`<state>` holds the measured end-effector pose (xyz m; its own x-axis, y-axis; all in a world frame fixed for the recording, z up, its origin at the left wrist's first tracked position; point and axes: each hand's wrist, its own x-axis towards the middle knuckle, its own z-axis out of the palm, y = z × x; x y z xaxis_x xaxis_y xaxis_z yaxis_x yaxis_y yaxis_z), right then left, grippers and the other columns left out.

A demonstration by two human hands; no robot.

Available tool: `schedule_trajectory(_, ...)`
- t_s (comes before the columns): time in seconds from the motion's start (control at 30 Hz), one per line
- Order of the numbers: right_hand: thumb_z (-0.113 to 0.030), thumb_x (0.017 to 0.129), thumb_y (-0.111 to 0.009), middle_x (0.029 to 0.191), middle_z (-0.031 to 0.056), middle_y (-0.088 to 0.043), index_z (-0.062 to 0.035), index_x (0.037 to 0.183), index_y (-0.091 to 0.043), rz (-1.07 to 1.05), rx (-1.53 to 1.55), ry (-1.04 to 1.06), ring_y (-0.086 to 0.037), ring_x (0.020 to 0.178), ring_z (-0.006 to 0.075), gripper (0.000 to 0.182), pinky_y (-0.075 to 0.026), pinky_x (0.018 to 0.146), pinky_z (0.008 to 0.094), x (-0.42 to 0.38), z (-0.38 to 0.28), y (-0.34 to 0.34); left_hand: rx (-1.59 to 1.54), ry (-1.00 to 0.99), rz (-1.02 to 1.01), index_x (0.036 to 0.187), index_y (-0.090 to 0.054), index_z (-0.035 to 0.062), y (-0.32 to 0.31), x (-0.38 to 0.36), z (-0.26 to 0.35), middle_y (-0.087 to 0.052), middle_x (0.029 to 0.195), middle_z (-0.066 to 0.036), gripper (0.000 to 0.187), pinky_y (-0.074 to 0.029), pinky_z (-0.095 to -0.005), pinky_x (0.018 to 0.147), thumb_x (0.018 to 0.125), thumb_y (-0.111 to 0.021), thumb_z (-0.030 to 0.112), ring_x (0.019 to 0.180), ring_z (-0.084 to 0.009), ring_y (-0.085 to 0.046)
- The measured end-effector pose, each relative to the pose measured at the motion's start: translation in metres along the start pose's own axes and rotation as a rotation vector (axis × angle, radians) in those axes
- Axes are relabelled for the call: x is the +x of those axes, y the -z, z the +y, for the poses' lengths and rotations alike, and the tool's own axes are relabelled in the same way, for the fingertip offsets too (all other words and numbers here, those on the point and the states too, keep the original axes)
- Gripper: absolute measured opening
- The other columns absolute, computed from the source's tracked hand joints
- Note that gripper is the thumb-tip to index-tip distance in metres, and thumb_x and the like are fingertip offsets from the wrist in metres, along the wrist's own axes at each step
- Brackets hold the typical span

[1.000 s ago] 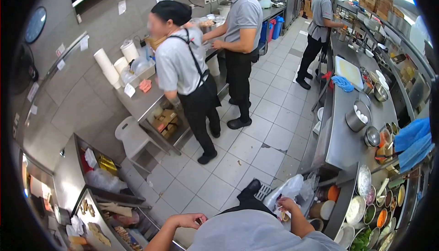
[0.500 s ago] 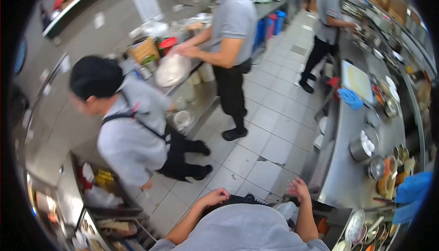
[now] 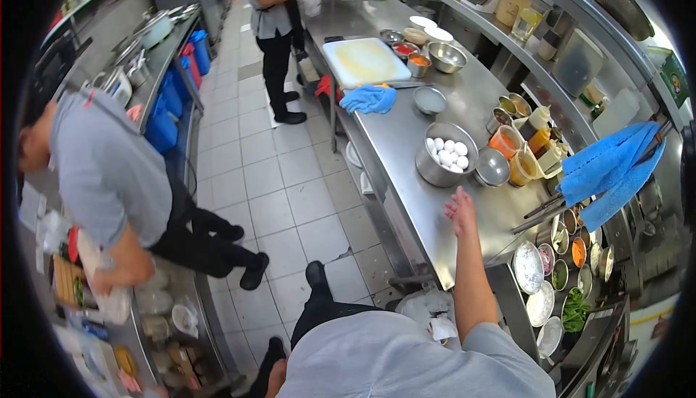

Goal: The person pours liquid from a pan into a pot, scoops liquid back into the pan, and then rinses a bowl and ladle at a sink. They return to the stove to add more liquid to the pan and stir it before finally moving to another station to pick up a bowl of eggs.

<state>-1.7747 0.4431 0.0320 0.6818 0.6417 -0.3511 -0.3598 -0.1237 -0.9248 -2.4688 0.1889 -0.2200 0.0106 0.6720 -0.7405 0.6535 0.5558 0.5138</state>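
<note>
Stretched out over the near end of the steel table (image 3: 395, 155), my right hand (image 3: 461, 212) is empty, its fingers apart. Just beyond it stands a metal pot (image 3: 440, 175) holding several white eggs (image 3: 449, 154). A small metal bowl (image 3: 493, 167) sits to the right of the pot. Only a sliver of my left hand (image 3: 276, 378) shows low at my side, beside my shirt; its fingers are hidden.
A cutting board (image 3: 362, 62) and blue cloth (image 3: 369, 99) lie farther along the table. Squeeze bottles (image 3: 539, 119) and ingredient tubs (image 3: 540, 302) are at right. One person (image 3: 119, 173) bends over the left counter; another (image 3: 272, 35) stands at the far table.
My view has swung right toward the steel table. My right hand has reached forward near the egg pot, while my left has dropped to my side. The nearest co-worker has left the view.
</note>
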Motion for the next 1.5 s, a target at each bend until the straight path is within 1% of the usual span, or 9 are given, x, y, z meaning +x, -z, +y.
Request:
schedule_trajectory(0.13, -0.045, 0.086, -0.068, 0.115, 0.0082, -0.053, -0.0091, 0.126, -0.047, 0.329, -0.085, 0.006, -0.056, 0.085, 0.0219, 0.058, -0.049, 0.057, 0.033, 0.059, -0.022, -0.021, 0.496, -0.939, 0.204, 0.086, -0.064, -0.0022, 0.074, 0.012, 0.05, -0.064, 0.075, -0.023, 0.034, -0.048, -0.0422, 0.055, 0.087, -0.06, 0.031, 0.071, -0.0347, -0.065)
schedule_trajectory(0.2, -0.041, 0.086, -0.067, 0.116, 0.0088, -0.053, -0.0087, 0.126, -0.047, 0.356, -0.159, 0.0, -0.057, 0.084, 0.0234, 0.055, -0.05, 0.055, 0.0338, 0.093, -0.014, -0.02, 0.122, -0.103, -0.087, 0.089, -0.067, 0.0, 0.101, 0.094, 0.08, -0.066, 0.079, -0.021, 0.035, -0.048, -0.0439, 0.06, 0.088, -0.057, 0.034, 0.073, -0.0324, -0.065)
schedule_trajectory(0.27, -0.036, 0.086, -0.066, 0.116, 0.0095, -0.053, -0.0084, 0.126, -0.047, 0.373, -0.234, -0.017, -0.058, 0.082, 0.0249, 0.052, -0.052, 0.053, 0.0346, 0.106, -0.008, -0.032, 0.159, -0.348, 0.051, 0.087, -0.067, 0.0024, 0.119, 0.185, 0.074, -0.067, 0.079, -0.016, 0.038, -0.049, -0.0419, 0.055, 0.089, -0.054, 0.038, 0.065, -0.026, -0.062)
schedule_trajectory(0.33, -0.025, 0.086, -0.062, 0.114, 0.0106, -0.054, -0.0074, 0.123, -0.049, 0.395, -0.077, 0.007, -0.06, 0.079, 0.0275, 0.043, -0.057, 0.054, 0.0363, 0.096, -0.009, -0.043, -0.109, 0.05, 0.028, 0.086, -0.065, 0.0035, 0.157, 0.208, 0.173, -0.061, 0.069, -0.009, 0.027, -0.047, -0.036, 0.052, 0.085, -0.063, 0.031, 0.058, -0.0188, -0.056)
schedule_trajectory(0.43, -0.018, 0.085, -0.059, 0.11, 0.0114, -0.055, -0.0073, 0.12, -0.048, 0.329, 0.052, 0.003, -0.062, 0.08, 0.029, 0.039, -0.06, 0.056, 0.0377, 0.081, -0.013, -0.054, -0.167, -0.184, -0.011, 0.086, -0.064, 0.0035, 0.187, 0.267, 0.262, -0.059, 0.067, -0.004, 0.026, -0.045, -0.032, 0.052, 0.086, -0.065, 0.03, 0.059, -0.0147, -0.055)
schedule_trajectory(0.77, -0.009, 0.082, -0.057, 0.108, 0.0113, -0.06, -0.0072, 0.118, -0.049, 0.211, -0.027, -0.043, -0.064, 0.085, 0.0259, 0.037, -0.058, 0.059, 0.039, 0.023, 0.013, -0.128, -0.465, -0.526, -0.697, 0.132, -0.052, 0.007, 0.152, 0.193, 0.589, -0.058, 0.125, -0.003, 0.044, -0.052, -0.0347, 0.084, 0.096, -0.059, 0.031, 0.107, -0.0156, -0.058)
schedule_trajectory(1.07, 0.002, 0.075, -0.064, 0.094, 0.0085, -0.067, -0.0005, 0.101, -0.063, -0.002, -0.051, -0.245, -0.065, 0.079, 0.02, 0.026, -0.055, 0.066, 0.034, -0.014, 0.031, -0.244, -0.519, -0.445, -0.468, 0.134, -0.046, 0.0077, 0.14, 0.205, 0.62, -0.057, 0.113, -0.01, 0.056, -0.054, -0.0362, 0.08, 0.09, -0.069, 0.033, 0.106, -0.0194, -0.057)
schedule_trajectory(1.33, -0.002, 0.073, -0.07, 0.077, 0.0004, -0.058, -0.0021, 0.08, -0.063, -0.334, -0.272, -0.136, -0.053, 0.07, 0.0111, 0.01, -0.043, 0.062, 0.0265, 0.06, 0.119, -0.265, -0.827, -0.164, -0.189, 0.114, -0.057, 0.0021, 0.14, 0.231, 0.589, -0.064, 0.099, -0.009, 0.029, -0.06, -0.0426, 0.071, 0.085, -0.06, 0.005, 0.09, -0.023, -0.065)
schedule_trajectory(1.5, -0.037, 0.087, -0.071, 0.09, 0.0051, -0.062, -0.0029, 0.093, -0.061, -0.588, -0.722, -0.302, -0.058, 0.079, 0.0122, 0.037, -0.049, 0.067, 0.0279, 0.084, 0.082, -0.264, -0.892, -0.077, -0.031, 0.112, -0.059, 0.0022, 0.104, 0.283, 0.576, -0.066, 0.096, -0.01, 0.026, -0.059, -0.0374, 0.059, 0.087, -0.054, 0.005, 0.078, -0.0221, -0.067)
